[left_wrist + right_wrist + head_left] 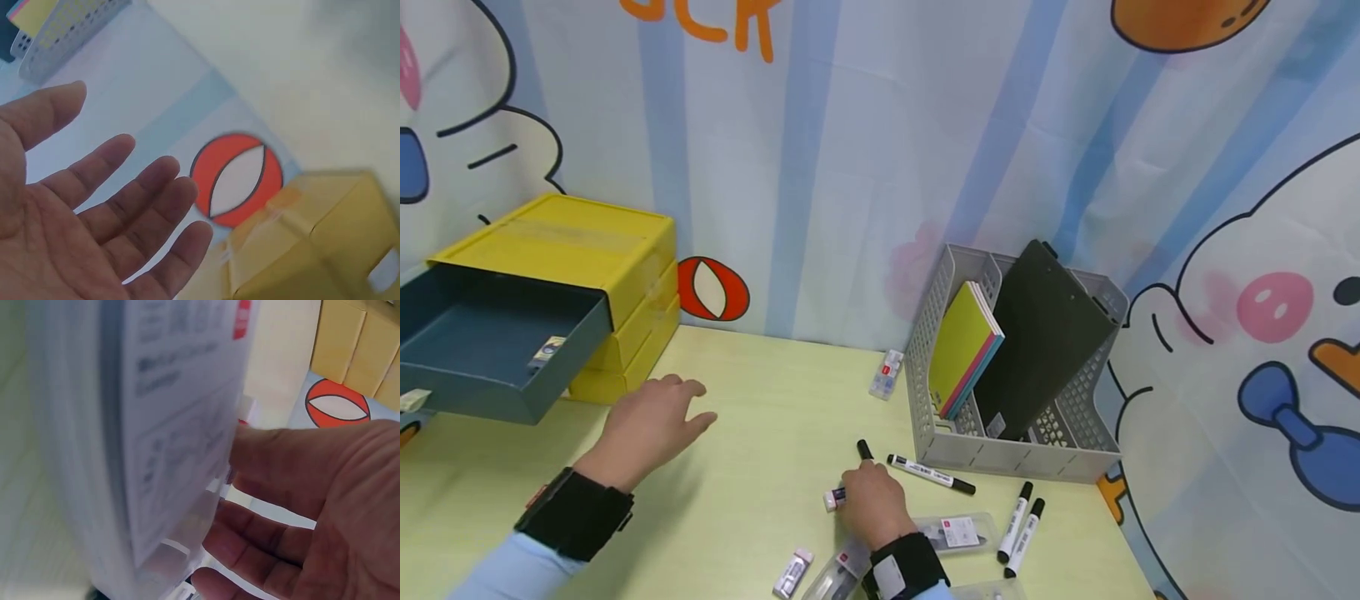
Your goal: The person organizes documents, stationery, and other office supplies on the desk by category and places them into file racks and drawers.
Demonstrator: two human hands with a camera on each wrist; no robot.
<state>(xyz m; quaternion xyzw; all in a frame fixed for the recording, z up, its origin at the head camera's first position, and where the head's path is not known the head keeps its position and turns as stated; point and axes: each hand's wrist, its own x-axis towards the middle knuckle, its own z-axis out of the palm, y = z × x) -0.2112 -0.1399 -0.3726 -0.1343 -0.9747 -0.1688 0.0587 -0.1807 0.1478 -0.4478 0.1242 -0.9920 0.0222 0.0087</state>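
Tabletop (760, 400): pale yellow, carries pretty much everything
Drawer unit (565, 225): yellow, on the left, top drawer pulled out
Organizer (1022, 461): grey, back right, with notebooks (958, 354) and a black clipboard (1037, 354) in it
Left hand (643, 429): loosely open, nothing in it, just beside the drawers
Right hand (876, 504): fingers bent down at an eraser, can't tell if it's actually gripping
Clear cases (958, 533): around the right wrist
Markers (928, 475): scattered right of that hand, mostly
Eraser (831, 500): tabletop, partly hidden by the right hand
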